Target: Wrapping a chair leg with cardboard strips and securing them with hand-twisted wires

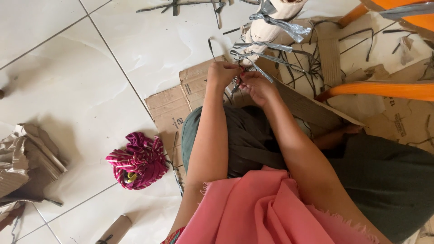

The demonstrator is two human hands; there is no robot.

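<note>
Several sheets of flattened brown cardboard (174, 106) cover the white tiled floor (68, 68) under the seated person, running from the middle of the scene off to the right. On the floor at the near left lies a bunched magenta striped cloth (138, 161), and farther left a heap of crumpled brown paper (25, 160). At the far side, a pale wrapped bundle (266, 27) stands bound with grey strips (271, 49), which fan out to the right and trail down toward the hands. The left hand (221, 72) and right hand (255, 86) meet just below that bundle, almost touching. Each grip is pressed together, fingertips pinching the near ends of the grey strips, so the strips lie right between the two hands and stretch away from them toward the bundle.
</note>
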